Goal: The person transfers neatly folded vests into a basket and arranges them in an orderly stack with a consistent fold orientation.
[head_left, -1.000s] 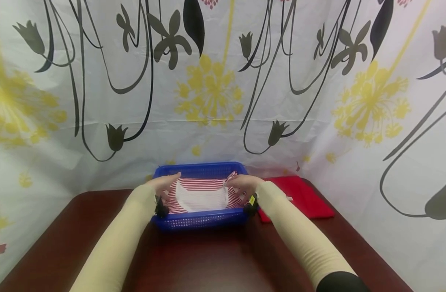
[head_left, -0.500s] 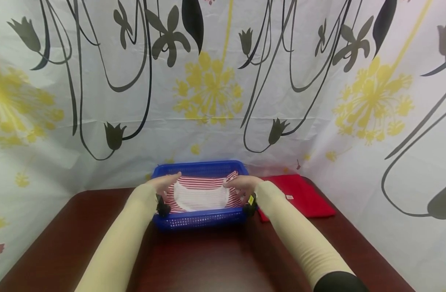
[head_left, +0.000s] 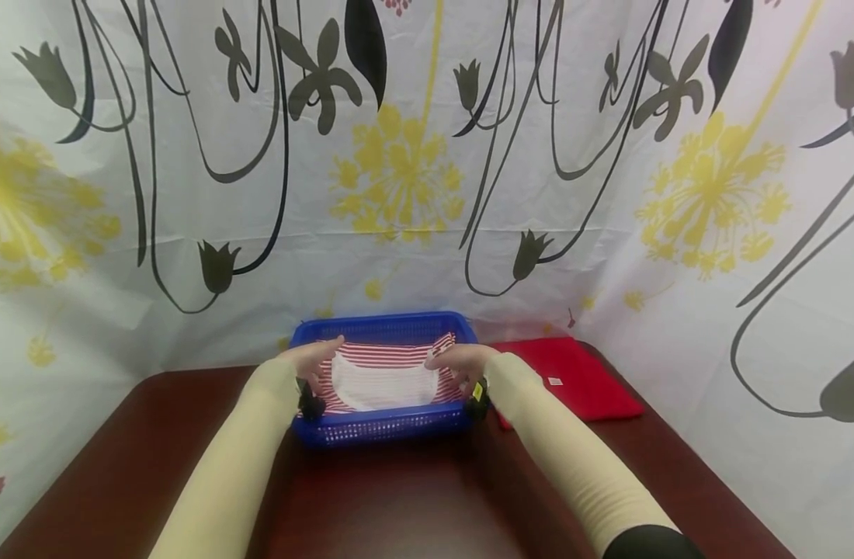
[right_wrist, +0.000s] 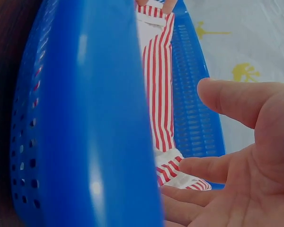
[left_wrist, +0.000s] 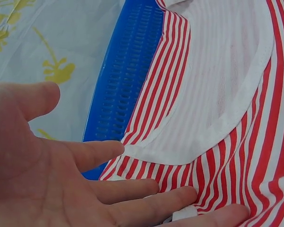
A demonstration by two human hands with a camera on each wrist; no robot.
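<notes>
A red-and-white striped garment with a white neckline lies spread inside a blue perforated plastic basket. At its left end is my left hand; the left wrist view shows the fingers extended along the striped fabric, thumb apart. My right hand is at the other end, just inside the basket's right side. In the right wrist view its fingers reach over the garment's edge, thumb raised, and some fingertips are hidden behind the blue rim. Neither hand grips the fabric.
A folded red cloth with a small white tag lies on the dark brown table, right of the basket. Behind the table hangs a white sheet printed with flowers.
The head view shifts slightly. Both hands stay at the two ends of the basket, and the garment keeps its place.
</notes>
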